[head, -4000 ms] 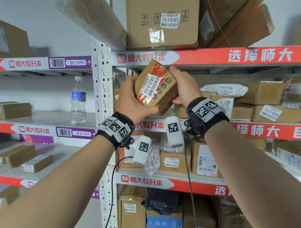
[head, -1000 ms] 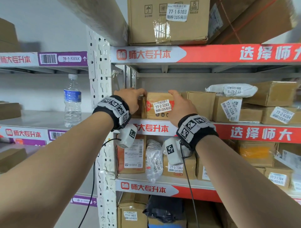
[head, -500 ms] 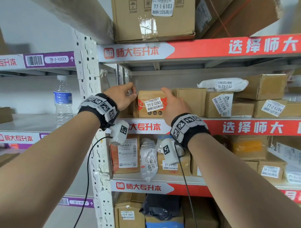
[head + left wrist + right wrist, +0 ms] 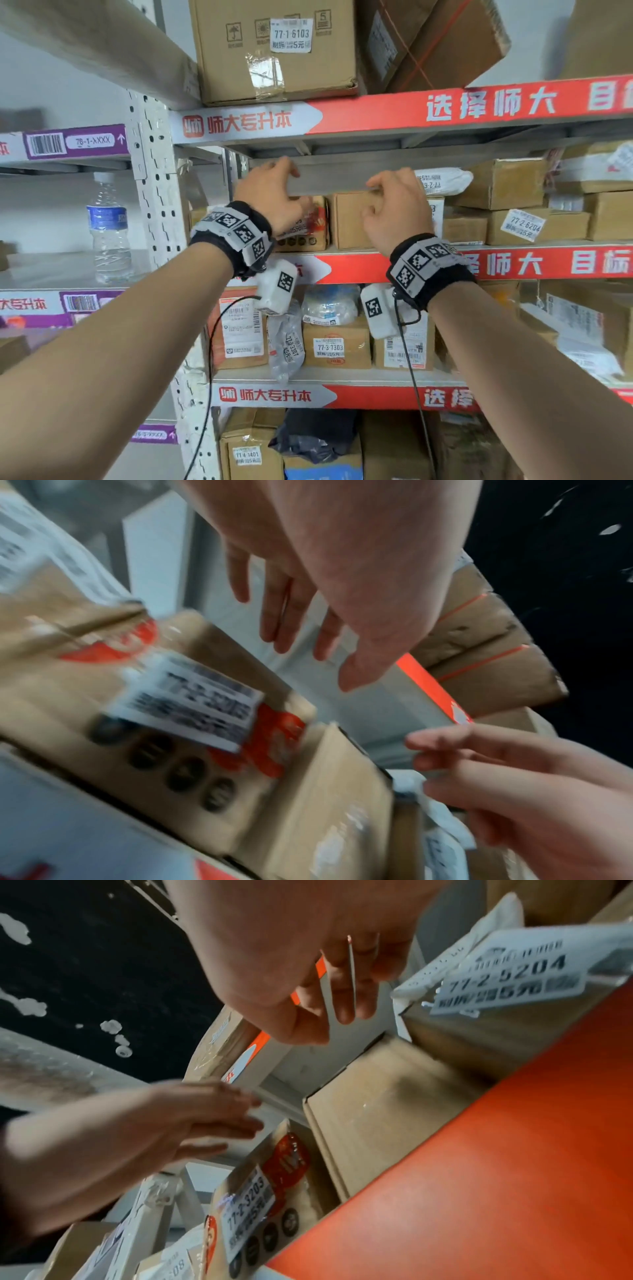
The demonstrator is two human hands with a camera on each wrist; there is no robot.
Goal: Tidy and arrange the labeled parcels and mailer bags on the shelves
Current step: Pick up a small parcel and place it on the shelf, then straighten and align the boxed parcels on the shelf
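Small brown parcel [image 4: 310, 224] labelled 77-2-3203, red sticker, row of dark round marks; stands on second shelf [image 4: 359, 265] beside plain carton [image 4: 349, 222]; left hand [image 4: 274, 197] and right hand [image 4: 397, 205] hover empty, fingers loosely curled.

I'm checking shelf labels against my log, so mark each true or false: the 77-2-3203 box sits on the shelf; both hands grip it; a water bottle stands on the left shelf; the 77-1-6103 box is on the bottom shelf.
1. The 77-2-3203 box sits on the shelf: true.
2. Both hands grip it: false. The left hand and right hand are open, holding nothing.
3. A water bottle stands on the left shelf: true.
4. The 77-1-6103 box is on the bottom shelf: false. It is on the top shelf.
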